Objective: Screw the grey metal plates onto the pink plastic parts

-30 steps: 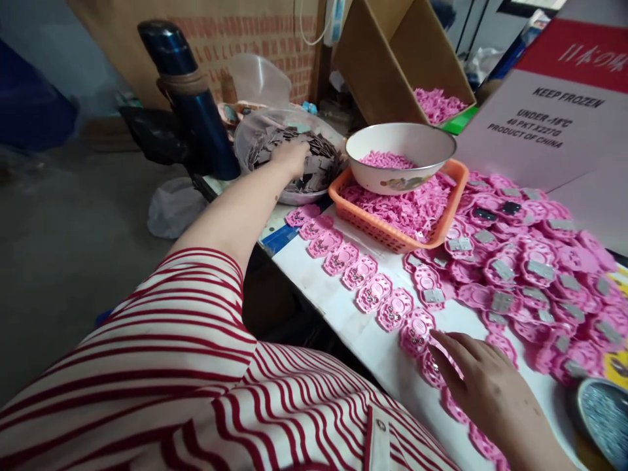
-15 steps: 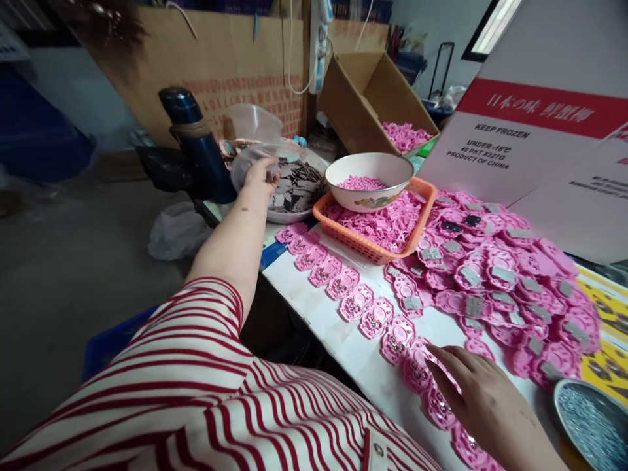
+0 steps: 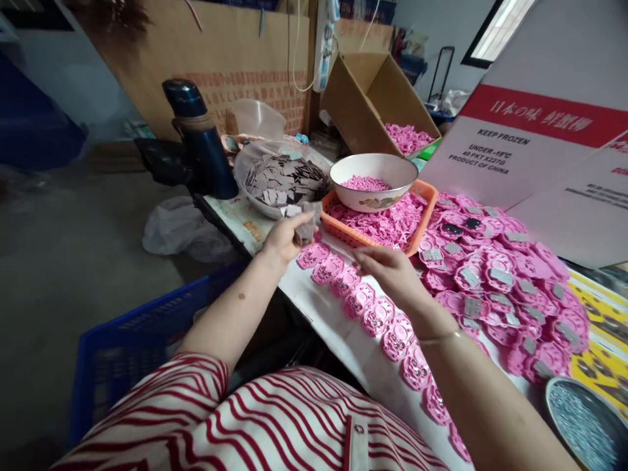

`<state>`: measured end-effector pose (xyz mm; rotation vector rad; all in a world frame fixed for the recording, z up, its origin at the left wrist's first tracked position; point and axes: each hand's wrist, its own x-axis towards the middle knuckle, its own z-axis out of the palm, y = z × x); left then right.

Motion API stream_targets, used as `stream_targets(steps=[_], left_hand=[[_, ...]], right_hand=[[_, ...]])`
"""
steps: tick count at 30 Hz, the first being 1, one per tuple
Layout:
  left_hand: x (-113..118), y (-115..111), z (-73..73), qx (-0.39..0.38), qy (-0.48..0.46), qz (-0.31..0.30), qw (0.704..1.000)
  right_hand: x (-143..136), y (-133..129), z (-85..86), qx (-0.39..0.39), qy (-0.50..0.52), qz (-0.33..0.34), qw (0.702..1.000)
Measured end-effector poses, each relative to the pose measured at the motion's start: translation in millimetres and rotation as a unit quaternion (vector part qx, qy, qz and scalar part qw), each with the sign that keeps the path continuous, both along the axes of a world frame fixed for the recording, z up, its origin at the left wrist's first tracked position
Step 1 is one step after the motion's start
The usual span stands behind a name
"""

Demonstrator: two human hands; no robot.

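Note:
My left hand [image 3: 286, 239] is closed around several small flat grey plates [image 3: 307, 226], just in front of the clear plastic bowl [image 3: 240, 171] of similar plates. My right hand [image 3: 385, 267] hovers over the row of pink plastic casings [image 3: 360, 299], its thumb and fingers pinched together. Whether anything sits in that pinch is too small to make out. The casings lie in a curved line along the table's near edge, several with shiny metal bits in them. My right forearm hides part of the line.
An enamel bowl [image 3: 375, 199] of pink parts rests on an orange basket [image 3: 422, 226] of more. To the right lies a heap of pink casings [image 3: 495, 288], with a bowl of metal pins [image 3: 581, 425] below. A blue flask [image 3: 209, 157] stands left; a white carton [image 3: 530, 183] rises behind.
My left hand has come out of the plastic bowl towards me with grey plates in it. My right hand has moved up and left along the row, its fingers now pinched.

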<state>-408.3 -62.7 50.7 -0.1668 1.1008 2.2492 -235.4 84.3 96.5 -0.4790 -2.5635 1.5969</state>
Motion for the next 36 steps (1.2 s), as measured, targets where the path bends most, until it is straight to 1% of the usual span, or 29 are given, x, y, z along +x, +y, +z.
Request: stream_targets(steps=[2,3,5,7,9,15,18,21,26,31,36], left_hand=[[28.4,-8.0,-17.2,0.001,0.023,-0.027,0.999],[38.9,-11.5,-24.5,-0.001,0.031,-0.036,0.999],[51.7,-17.3,-35.4,-0.008,0.04,-0.052,0.998],[55.6,-21.4,-41.9,-0.017,0.046,-0.06,0.997],[54.6,-24.1,-45.6,-0.027,0.048,-0.061,0.997],[51.5,-28.3,-53.3,-0.052,0.054,-0.069,0.995],[52.1,-29.8,-57.9,-0.058,0.044,-0.061,0.995],[50.7,-32.6,-60.7,-0.061,0.03,-0.037,0.997],[43.5,-46.7,-61.2,-0.061,0.02,0.014,0.998],[35.8,-67.7,-63.9,-0.069,0.014,0.052,0.996],[32.6,-76.6,-67.3,-0.066,0.005,0.065,0.996]], right_hand=[[-28.3,-6.2,-14.6,-0.057,0.01,-0.04,0.998],[-39.4,-9.2,-22.1,-0.081,0.006,-0.049,0.996],[-55.1,-14.8,-35.7,-0.125,-0.013,-0.044,0.991],[-63.0,-19.0,-46.1,-0.158,-0.032,-0.033,0.986],[-65.6,-21.6,-53.0,-0.18,-0.041,-0.028,0.982],[-66.3,-26.6,-62.0,-0.218,-0.034,-0.035,0.975],[-67.9,-32.1,-66.1,-0.219,-0.031,-0.059,0.973],[-70.6,-39.8,-71.2,-0.215,-0.035,-0.089,0.972],[-85.3,-47.1,-76.8,-0.187,-0.043,-0.126,0.973],[-123.9,-50.2,-82.3,-0.132,-0.091,-0.12,0.98],[-169.0,-57.8,-89.9,-0.056,-0.13,-0.098,0.985]])
